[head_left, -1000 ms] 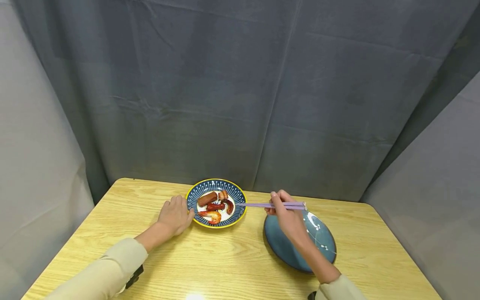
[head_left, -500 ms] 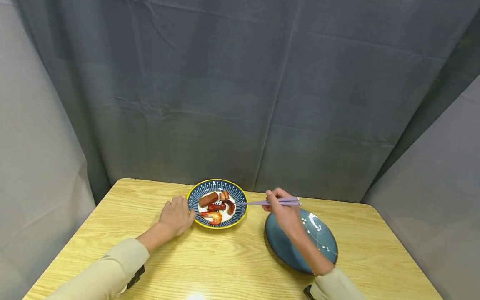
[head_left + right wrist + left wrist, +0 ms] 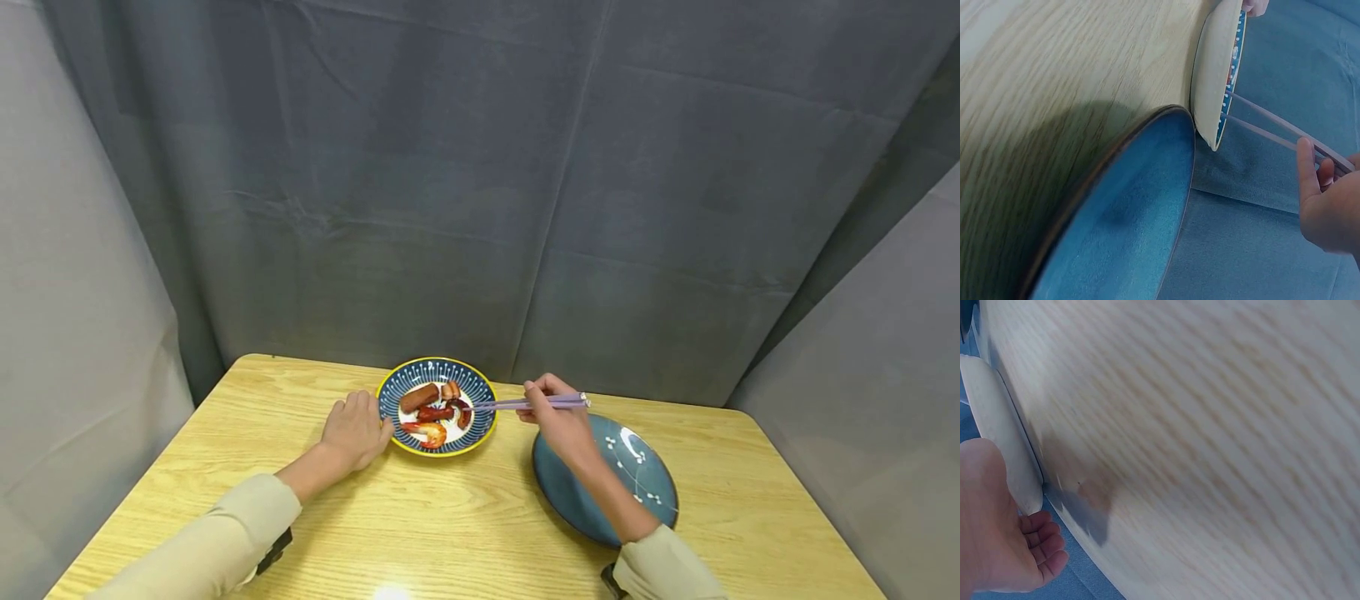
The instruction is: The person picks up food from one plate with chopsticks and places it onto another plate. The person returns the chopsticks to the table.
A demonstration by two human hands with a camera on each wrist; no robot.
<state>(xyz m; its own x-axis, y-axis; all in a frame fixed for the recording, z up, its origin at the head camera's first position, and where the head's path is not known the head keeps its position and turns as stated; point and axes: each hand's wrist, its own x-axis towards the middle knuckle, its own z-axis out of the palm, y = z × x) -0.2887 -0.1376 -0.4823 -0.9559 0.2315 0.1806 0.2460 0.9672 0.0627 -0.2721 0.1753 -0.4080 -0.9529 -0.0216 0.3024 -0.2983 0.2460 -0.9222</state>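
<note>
Purple chopsticks (image 3: pixel 504 405) are held by my right hand (image 3: pixel 562 425), which reaches over the blue plate (image 3: pixel 637 475). Their tips meet a dark red curved piece of food (image 3: pixel 462 414) in a yellow-rimmed, blue-patterned shallow bowl (image 3: pixel 480 387). Around that piece lie a shrimp (image 3: pixel 431 433), a brown log-shaped piece (image 3: pixel 419 398), a red piece (image 3: pixel 435 414) and a small striped pinkish piece (image 3: pixel 451 390). My left hand (image 3: pixel 354 433) grips the bowl's left edge, thumb at the rim. In the left wrist view, its fingers (image 3: pixel 1044 540) look curled beside the bowl's side.
Both dishes stand on a light wooden table (image 3: pixel 450 517), the blue plate right of the bowl and nearer me. A dark grey curtain (image 3: pixel 390 208) rises just behind the table's back edge. Pale cloth panels (image 3: pixel 75 292) hang at the sides.
My right hand has shifted left, bringing the chopstick tips from the bowl's right side onto the curved food piece. The left hand stays at the bowl's edge.
</note>
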